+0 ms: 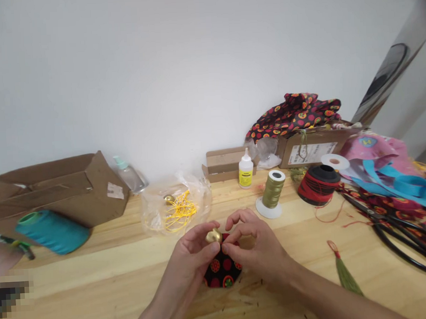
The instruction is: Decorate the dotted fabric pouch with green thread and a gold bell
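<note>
Near the front middle of the table, my left hand [198,250] pinches a small shiny gold-coloured bell [214,235] between thumb and fingers. Close against it, my right hand [255,240] has thumb and index finger pressed together at the bell's right side. What lies in that pinch is too small to make out. Below both hands is a small black fabric pouch [224,268] with red and orange round motifs, its upper part partly hidden by the fingers. A clear plastic bag [153,210] with yellow cords [182,211] and another gold bell [169,199] lies beyond my left hand.
Behind stand a glue bottle [246,169], an olive thread spool [273,192] and a red-black thread cone [319,185]. Black-handled scissors [395,231] and a green tassel [345,271] lie right. Left are a teal thread cone [54,232], cardboard box [104,194] and spray bottle [130,175].
</note>
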`<state>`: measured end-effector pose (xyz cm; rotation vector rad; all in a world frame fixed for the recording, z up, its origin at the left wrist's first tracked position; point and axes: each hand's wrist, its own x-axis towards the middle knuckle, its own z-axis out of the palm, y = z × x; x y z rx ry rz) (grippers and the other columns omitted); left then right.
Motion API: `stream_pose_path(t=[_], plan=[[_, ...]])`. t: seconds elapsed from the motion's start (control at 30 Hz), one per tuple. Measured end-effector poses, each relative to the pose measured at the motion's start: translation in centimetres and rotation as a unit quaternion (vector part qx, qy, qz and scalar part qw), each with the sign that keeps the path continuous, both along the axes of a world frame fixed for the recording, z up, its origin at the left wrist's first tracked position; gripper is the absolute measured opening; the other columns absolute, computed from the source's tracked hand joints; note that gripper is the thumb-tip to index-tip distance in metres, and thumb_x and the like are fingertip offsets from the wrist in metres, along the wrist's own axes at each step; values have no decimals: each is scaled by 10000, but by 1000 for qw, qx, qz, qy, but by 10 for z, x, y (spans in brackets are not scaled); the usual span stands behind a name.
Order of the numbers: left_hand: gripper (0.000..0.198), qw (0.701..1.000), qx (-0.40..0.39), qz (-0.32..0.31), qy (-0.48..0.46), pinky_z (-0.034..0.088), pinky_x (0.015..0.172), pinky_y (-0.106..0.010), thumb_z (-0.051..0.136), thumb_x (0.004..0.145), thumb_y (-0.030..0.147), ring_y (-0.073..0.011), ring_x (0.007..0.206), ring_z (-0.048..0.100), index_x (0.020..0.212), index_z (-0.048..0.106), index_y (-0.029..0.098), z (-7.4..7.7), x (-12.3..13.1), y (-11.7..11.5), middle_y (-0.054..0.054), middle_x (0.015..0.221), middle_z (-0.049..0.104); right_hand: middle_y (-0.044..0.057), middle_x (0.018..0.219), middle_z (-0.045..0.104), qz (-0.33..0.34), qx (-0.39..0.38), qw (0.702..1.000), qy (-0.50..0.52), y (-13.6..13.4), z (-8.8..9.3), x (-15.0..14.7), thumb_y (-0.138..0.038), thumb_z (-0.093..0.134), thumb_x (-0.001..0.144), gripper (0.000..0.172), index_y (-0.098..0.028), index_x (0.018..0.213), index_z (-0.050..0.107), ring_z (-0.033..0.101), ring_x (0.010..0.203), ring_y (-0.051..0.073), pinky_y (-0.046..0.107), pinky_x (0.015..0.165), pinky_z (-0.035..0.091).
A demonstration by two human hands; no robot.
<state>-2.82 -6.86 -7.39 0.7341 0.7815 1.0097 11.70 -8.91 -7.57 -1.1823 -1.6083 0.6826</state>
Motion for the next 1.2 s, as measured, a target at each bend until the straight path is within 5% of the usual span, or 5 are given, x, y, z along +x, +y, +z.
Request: stream_pose_path(t=[0.4, 0.6, 0.83, 1.03, 1.2], plan=[[299, 986, 125, 25, 111, 441, 658, -157, 711, 567, 105, -92, 787, 541, 818, 579, 200, -6, -4, 4, 16, 869, 580, 18, 600, 651, 33, -31, 999, 23, 4, -5, 5, -187, 673, 643, 28, -177, 662, 690, 553, 611, 140, 264, 622, 421], [252, 983, 149, 8, 111, 449, 695, -166, 699, 575, 85, -83, 793, 543, 732, 532, 189, -3, -1, 2, 34, 875, 537, -6, 639, 647, 8, -51, 999, 17, 4, -5, 4, -184, 695, 608, 194, -195, 798, 657, 571, 641, 144, 263, 643, 423], [216, 969, 205, -25, 137, 454, 696, -200, 667, 609, 85, -99, 782, 540, 650, 476, 176, -4, 2, 2, 23, 854, 492, -40, 636, 665, -1, 30, 997, -76, 5, -3, 8, -111, 683, 604, 327, -240, 900, 627, 534, 664, 145, 287, 696, 368], [208, 928, 286, -24, 237, 440, 757, -240, 650, 619, 107, -133, 876, 498, 610, 455, 178, -7, -4, 4, 1, 912, 445, -35, 697, 661, 43, 55, 989, -129, 6, -1, 11, -137, 660, 648, 317, -258, 938, 622, 513, 679, 141, 281, 704, 347], [201, 850, 382, -20, 362, 407, 796, -291, 624, 644, 131, -178, 956, 457, 582, 441, 186, -3, -10, 3, -23, 919, 459, -15, 742, 651, 57, 37, 991, -115, 8, -1, 11, -115, 652, 637, 300, -233, 912, 631, 525, 713, 145, 265, 707, 366]])
